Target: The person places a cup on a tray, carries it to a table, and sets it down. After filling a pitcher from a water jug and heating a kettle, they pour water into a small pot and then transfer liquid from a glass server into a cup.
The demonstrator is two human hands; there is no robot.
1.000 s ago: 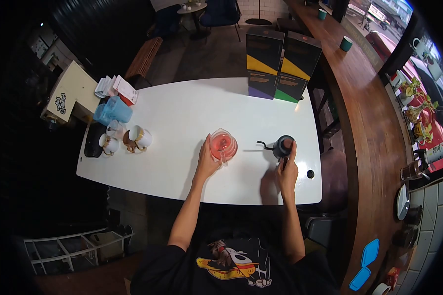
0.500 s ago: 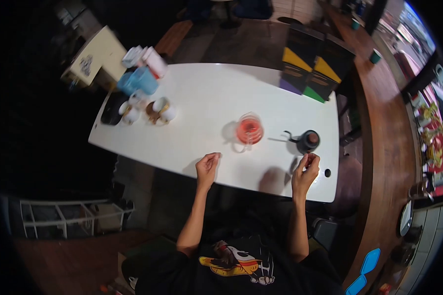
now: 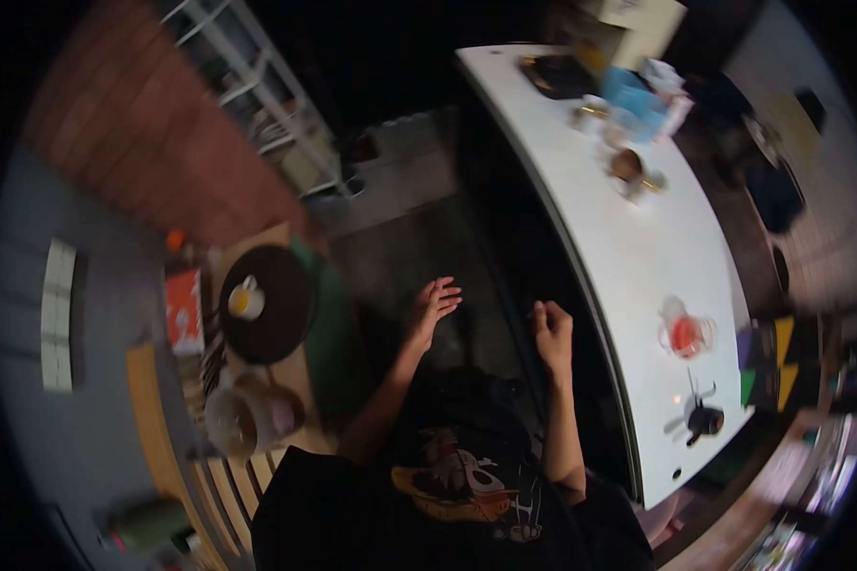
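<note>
My left hand [image 3: 435, 309] is in the air over the dark floor, its fingers spread and holding nothing. Just off the near edge of the white table [image 3: 595, 243], my right hand [image 3: 553, 335] is loosely closed, with nothing visible in it. On the table stand a glass server of red liquid [image 3: 687, 335] and a black gooseneck kettle [image 3: 704, 420], both apart from my hands. To my left, a white cup [image 3: 247, 300] with a yellow patch sits on a round dark tray [image 3: 281, 324].
A wooden bench [image 3: 300, 381] at my left bears the tray, a red-and-white box [image 3: 185, 310] and a translucent tub [image 3: 233, 421]. Several blurred cups and a blue container [image 3: 635, 105] are at the table's far end. A white-framed rack [image 3: 257, 81] stands beyond.
My view has swung left, so the table now lies on my right and the bench has come into sight. My left hand's fingers have spread. The server and kettle stay on the table.
</note>
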